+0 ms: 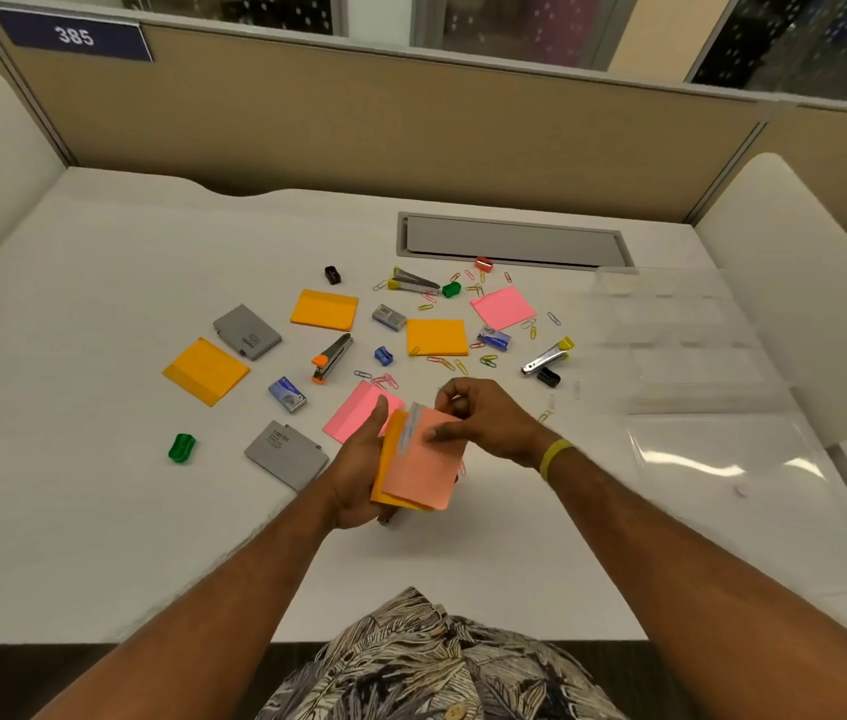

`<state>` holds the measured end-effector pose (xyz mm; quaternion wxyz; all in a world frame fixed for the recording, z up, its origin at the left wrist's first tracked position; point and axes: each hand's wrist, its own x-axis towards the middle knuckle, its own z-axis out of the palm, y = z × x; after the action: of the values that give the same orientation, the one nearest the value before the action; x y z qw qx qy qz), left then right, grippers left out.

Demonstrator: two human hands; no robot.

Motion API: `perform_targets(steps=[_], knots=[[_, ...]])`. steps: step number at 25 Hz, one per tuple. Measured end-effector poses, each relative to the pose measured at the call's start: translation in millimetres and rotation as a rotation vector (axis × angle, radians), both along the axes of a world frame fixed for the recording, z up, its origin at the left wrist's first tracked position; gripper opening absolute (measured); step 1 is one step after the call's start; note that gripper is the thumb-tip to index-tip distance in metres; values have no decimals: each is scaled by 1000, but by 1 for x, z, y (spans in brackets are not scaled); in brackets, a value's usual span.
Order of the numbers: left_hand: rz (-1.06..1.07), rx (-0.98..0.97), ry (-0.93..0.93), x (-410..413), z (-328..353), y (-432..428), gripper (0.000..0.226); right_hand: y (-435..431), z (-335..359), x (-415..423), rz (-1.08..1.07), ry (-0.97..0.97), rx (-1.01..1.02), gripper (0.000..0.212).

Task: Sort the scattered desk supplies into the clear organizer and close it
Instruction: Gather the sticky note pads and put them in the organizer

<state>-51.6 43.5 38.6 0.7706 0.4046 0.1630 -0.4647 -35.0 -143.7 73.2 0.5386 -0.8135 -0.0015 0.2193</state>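
Plastic organizer (681, 350) faint against white desk (99, 314).

You're at an office cubicle: tan partition panel (359, 122) at 12 o'clock, "385" number plate (73, 36) at 11, white desk (99, 511) with cable-tray cover (514, 239) at 1.

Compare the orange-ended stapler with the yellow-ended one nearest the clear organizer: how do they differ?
The orange-ended stapler is dull and dark; the yellow-ended stapler is shiny silver. The orange end points toward the person, the yellow end away. A black sharpener lies right beside the yellow-ended one; the orange-ended one lies apart. Both rest on the desk, unheld.
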Motion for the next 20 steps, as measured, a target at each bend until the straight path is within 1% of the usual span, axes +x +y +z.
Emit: perform_targets(steps=[2,5,7,9,12,13,15,18,20], knots=[[33,-51,36,-1,0,3,69,15,-5,4,-14,-16,7,28],[90,-66,48,2,-3,9,64,36,-15,7,-74,-62,-18,29],[123,-52,57,4,-7,14,61,48,-24,9,-95,-135,-92,33],[155,-27,55,7,-10,25,63,53,-34,13,-123,-192,-168,36],[195,-36,45,10,-16,51,62,50,-49,28,-225,-207,-255,34],[214,-30,55,11,-18,60,62,48,-54,34,-246,-188,-306,37],[256,-22,66,14,-21,76,60,48,-63,46,-233,-110,-440,49],[289,-4,60,24,-20,93,52,59,-72,61,-76,-53,-710,70],[296,10,58,31,-18,99,51,66,-74,69,0,-23,-850,82]])
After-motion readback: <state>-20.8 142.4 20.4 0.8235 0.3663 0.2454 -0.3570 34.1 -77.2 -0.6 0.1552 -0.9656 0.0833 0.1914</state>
